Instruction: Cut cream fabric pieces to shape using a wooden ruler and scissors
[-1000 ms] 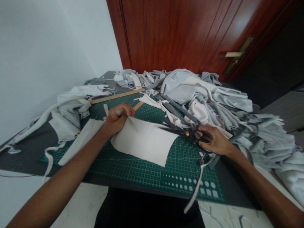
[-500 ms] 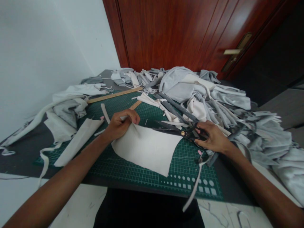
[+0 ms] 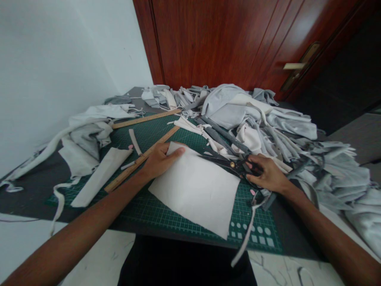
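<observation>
A flat white piece of fabric [image 3: 199, 190] lies on the green cutting mat [image 3: 166, 218]. My left hand [image 3: 160, 159] rests on its far left corner, fingers stretched out and pressing it flat. My right hand [image 3: 264, 172] is closed around the handles of black scissors [image 3: 226, 162], whose blades lie at the fabric's far right edge. A wooden ruler [image 3: 137, 163] runs diagonally under my left wrist.
Heaps of grey and white fabric scraps [image 3: 268, 127] cover the back and right of the table. A second wooden ruler [image 3: 145, 118] lies at the back left beside folded cloth [image 3: 89, 131]. A white strip [image 3: 98, 174] lies left on the mat. A dark wooden door [image 3: 226, 39] stands behind.
My left hand let go of the pinched, lifted fabric corner and now lies flat on it. The fabric has spread out and lies smooth on the mat. The ruler under my wrist is uncovered.
</observation>
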A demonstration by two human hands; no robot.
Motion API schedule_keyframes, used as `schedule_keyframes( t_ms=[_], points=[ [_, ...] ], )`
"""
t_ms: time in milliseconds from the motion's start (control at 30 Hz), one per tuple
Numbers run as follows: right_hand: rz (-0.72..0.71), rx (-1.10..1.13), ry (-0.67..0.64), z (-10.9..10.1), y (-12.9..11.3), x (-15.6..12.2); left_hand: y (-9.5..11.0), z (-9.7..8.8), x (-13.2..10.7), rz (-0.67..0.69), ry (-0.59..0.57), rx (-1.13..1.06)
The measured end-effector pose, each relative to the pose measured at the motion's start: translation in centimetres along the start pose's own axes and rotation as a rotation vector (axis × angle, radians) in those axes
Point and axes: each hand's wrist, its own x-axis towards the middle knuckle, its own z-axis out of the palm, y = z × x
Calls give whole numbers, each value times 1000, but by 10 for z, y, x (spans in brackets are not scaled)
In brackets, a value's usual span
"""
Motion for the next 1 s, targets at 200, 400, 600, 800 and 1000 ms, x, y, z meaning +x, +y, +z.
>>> schedule_keyframes(
  t_ms=[200,400,600,800,1000],
  points=[
    [1,55,-29,3,-4,3,-1,18,-8,-66,-99,-140],
    [-25,53,-34,12,-9,6,0,32,-8,42,-189,-225],
    [-38,32,-53,18,-6,9,-10,38,-3,82,-213,-227],
    [-59,5,-37,20,-1,8,-14,37,-2,45,-249,-195],
    [-95,-17,-23,22,1,7,-10,38,-4,77,-232,-236]
  ],
)
